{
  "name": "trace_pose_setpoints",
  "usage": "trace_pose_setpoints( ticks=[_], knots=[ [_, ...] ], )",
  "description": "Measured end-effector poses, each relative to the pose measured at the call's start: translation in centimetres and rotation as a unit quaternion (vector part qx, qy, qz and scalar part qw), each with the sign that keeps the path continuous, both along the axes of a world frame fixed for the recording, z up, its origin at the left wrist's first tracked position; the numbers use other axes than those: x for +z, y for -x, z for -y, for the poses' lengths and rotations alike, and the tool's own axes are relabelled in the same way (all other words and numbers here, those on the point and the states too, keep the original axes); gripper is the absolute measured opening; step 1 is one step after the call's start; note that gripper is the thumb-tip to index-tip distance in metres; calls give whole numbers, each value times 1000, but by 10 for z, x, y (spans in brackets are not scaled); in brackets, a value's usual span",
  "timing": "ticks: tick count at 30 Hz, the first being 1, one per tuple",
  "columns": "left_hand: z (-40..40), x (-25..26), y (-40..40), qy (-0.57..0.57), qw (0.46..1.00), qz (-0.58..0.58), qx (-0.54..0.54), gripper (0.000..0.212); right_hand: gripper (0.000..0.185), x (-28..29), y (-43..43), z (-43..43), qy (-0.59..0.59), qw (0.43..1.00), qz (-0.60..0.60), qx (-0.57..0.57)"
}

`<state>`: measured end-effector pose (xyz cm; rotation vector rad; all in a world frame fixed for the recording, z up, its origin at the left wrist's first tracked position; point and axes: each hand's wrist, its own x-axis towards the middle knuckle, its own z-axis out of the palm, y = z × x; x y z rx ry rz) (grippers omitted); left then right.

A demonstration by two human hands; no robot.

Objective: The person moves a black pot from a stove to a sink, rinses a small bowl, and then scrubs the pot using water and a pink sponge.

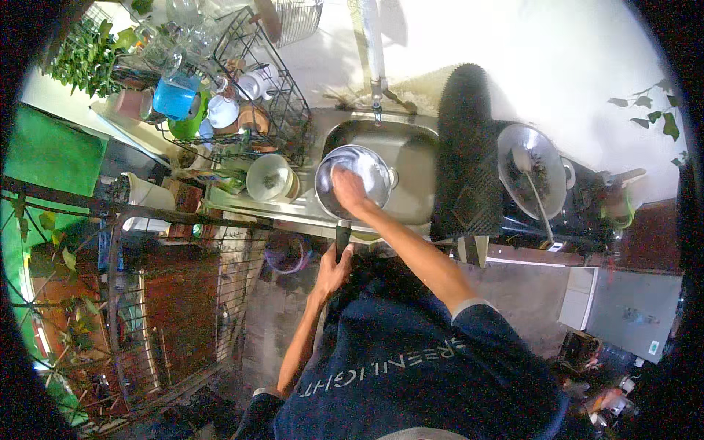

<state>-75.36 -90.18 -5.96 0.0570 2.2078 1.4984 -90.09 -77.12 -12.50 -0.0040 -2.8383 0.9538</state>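
My left hand (334,270) is closed around the black handle (343,239) of a metal saucepan (379,176). The pan is held over the left side of a stainless steel sink (416,187), its open side turned up towards me. My right hand (347,187) reaches inside the pan, with its fingers bent against the inner surface. Whether anything sits under those fingers is hidden. Above the basin, a metal faucet (377,102) points down. Left of the pan, a pale round container (269,179) rests on the drainboard (231,201).
A black wire dish rack (300,102) holds cups and bowls at the back left. Beside the sink on the right lies a dark textured mat (467,159). Further right, a large metal pan (514,181) with a ladle (532,187) rests on a stove (583,203).
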Motion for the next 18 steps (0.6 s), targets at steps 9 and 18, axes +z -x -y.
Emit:
trace_pose_setpoints(
  ticks=[9,18],
  knots=[
    [-7,7,-2,-24,999,-33,32,27,54,3,-27,-9,12,994,-29,107],
    [-8,7,-11,8,996,-65,59,21,23,21,6,-38,-111,992,-55,28]
  ],
)
